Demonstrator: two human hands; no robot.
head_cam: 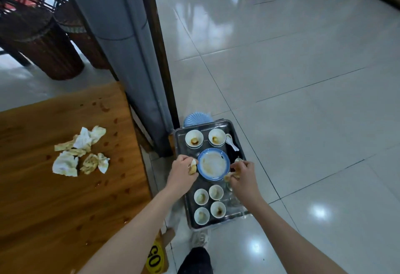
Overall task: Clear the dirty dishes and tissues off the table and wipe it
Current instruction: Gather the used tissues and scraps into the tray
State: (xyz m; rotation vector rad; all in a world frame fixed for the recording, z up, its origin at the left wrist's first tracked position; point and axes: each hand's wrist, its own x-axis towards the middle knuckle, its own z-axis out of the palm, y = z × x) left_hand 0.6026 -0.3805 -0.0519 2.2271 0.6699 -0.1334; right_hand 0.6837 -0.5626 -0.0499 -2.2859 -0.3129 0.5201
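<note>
Just above the metal tray (pixel 205 126), both forearms reach forward and down, and the two hands flank a blue-rimmed plate (pixel 213 164). The left hand (pixel 184 170) is curled, knuckles up, and pinches a stained tissue wad (pixel 193 168) right at the plate's left edge. The right hand (pixel 244 176) is likewise curled round a crumpled brown-stained tissue (pixel 229 177) at the plate's right edge; part of that tissue is hidden under the fingers. The plate lies in the middle of the tray, smeared with sauce.

Beyond the hands, at the tray's far end, stand two small white cups (pixel 194 139) with brown dregs, and a white spoon (pixel 232 143) lies just to the right of them. Nearer than the hands, between the two forearms, four more cups (pixel 201 196) stand in a square. A blue fluted dish (pixel 195 117) shows past the tray's far rim, partly hidden by it.

Well to the left of the left hand is the wooden table (pixel 65 208), spotted with dark drips. On it lies a heap of crumpled tissues (pixel 82 150), white with yellow-brown stains, apart from either hand. A grey partition (pixel 129 57) and a dark wooden post (pixel 160 57) stand between the table's far corner and the tray. Glossy pale floor tiles (pixel 303 100) spread to the right of the right hand. Below the left forearm a yellow-printed bag (pixel 155 258) shows, and a shoe (pixel 200 239) lies under the tray's near end.
</note>
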